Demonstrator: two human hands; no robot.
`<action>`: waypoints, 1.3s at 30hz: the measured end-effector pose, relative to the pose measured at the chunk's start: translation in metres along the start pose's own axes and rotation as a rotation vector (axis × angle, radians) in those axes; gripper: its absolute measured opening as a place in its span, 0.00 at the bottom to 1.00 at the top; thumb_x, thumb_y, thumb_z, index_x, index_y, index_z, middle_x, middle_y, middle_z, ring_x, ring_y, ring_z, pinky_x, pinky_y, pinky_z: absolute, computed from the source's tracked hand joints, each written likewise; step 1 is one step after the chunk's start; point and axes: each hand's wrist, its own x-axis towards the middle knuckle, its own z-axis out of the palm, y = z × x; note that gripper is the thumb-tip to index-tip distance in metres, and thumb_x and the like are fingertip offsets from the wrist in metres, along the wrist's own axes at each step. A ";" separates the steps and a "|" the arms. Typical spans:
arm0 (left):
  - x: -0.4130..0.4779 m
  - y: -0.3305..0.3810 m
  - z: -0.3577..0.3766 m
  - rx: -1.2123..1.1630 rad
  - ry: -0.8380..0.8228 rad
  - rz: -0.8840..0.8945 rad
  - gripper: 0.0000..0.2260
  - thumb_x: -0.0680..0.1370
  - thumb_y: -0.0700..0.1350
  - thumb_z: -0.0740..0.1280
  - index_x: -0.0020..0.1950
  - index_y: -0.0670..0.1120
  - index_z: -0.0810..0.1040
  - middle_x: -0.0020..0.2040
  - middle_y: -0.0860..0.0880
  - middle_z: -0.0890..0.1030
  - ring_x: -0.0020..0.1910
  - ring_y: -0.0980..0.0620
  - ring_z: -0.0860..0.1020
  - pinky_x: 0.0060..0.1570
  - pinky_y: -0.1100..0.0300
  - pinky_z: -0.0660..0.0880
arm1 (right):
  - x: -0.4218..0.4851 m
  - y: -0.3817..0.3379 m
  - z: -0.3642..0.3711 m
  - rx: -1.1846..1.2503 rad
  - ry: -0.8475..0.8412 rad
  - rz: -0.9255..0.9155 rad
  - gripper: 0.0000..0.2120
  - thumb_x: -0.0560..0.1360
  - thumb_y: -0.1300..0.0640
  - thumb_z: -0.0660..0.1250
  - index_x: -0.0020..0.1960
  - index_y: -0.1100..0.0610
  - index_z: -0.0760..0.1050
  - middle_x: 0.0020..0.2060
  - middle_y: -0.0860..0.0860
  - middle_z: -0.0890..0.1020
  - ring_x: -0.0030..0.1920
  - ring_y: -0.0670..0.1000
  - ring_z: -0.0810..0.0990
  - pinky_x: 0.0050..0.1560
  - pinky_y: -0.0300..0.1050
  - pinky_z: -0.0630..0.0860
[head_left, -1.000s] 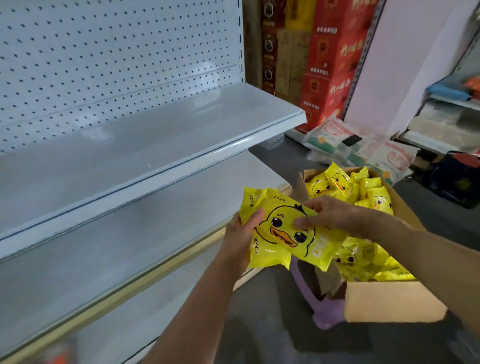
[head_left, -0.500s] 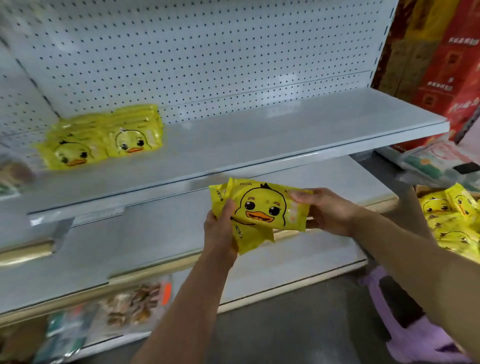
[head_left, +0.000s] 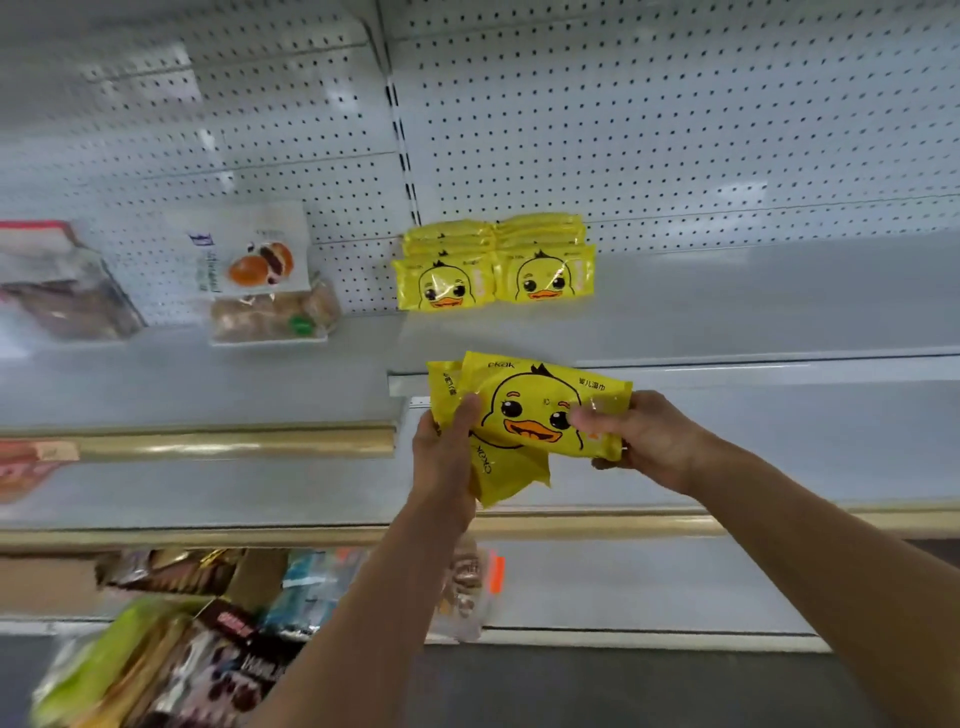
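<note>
A fanned bundle (head_left: 519, 431) of glossy yellow packets is held in mid-air just in front of the shelf (head_left: 727, 312). The front packet (head_left: 540, 410) lies landscape, dipping slightly to the right. It shows a cartoon duck face with black eyes, an orange beak and a black tuft, and "ekak" in its upper left corner. A second packet (head_left: 511, 475) juts out below at an angle, corner downward. The edge of a third packet (head_left: 441, 382) shows behind at upper left. The left hand (head_left: 444, 452) grips the bundle's left end and the right hand (head_left: 649, 441) pinches its right end.
</note>
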 end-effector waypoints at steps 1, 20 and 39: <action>0.005 0.005 -0.008 -0.003 0.002 -0.002 0.11 0.77 0.46 0.71 0.58 0.45 0.77 0.51 0.41 0.85 0.49 0.38 0.83 0.49 0.36 0.80 | 0.006 -0.002 0.009 -0.016 0.008 -0.004 0.24 0.60 0.55 0.77 0.54 0.61 0.81 0.48 0.58 0.83 0.45 0.55 0.80 0.36 0.44 0.78; 0.118 0.090 -0.062 -0.003 0.195 0.055 0.15 0.80 0.52 0.66 0.63 0.46 0.76 0.52 0.42 0.84 0.48 0.40 0.83 0.40 0.48 0.81 | 0.148 -0.061 0.066 -0.025 0.127 -0.193 0.06 0.67 0.63 0.77 0.40 0.58 0.80 0.35 0.53 0.82 0.36 0.50 0.80 0.39 0.42 0.75; 0.195 0.109 -0.047 -0.132 0.200 0.047 0.14 0.81 0.48 0.65 0.65 0.46 0.76 0.55 0.41 0.84 0.49 0.40 0.83 0.35 0.46 0.82 | 0.294 -0.067 0.075 -0.435 0.293 -0.328 0.20 0.64 0.54 0.80 0.33 0.52 0.67 0.30 0.48 0.71 0.33 0.52 0.69 0.30 0.41 0.62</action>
